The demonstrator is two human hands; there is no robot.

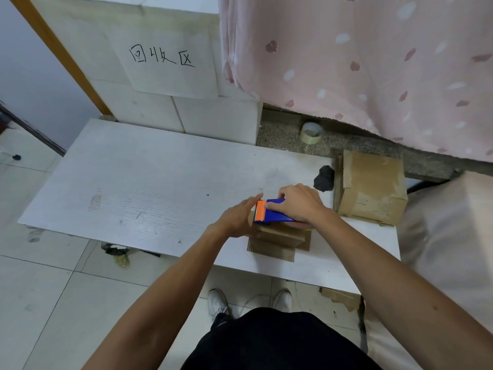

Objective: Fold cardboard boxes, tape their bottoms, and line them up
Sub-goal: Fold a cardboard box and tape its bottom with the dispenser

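Your right hand (298, 206) has its grip round the tape dispenser (277, 216) on the cardboard box (277, 240), left hand (237, 217) flat-fingered, taped box (370, 188) nearby.

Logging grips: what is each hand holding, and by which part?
The right hand grips the blue-and-orange plastic tape dispenser by its blue body; the left hand, fingers straight, holds nothing.

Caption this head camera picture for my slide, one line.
Right hand holds a blue tape dispenser on a small cardboard box, left hand alongside, on a white table.
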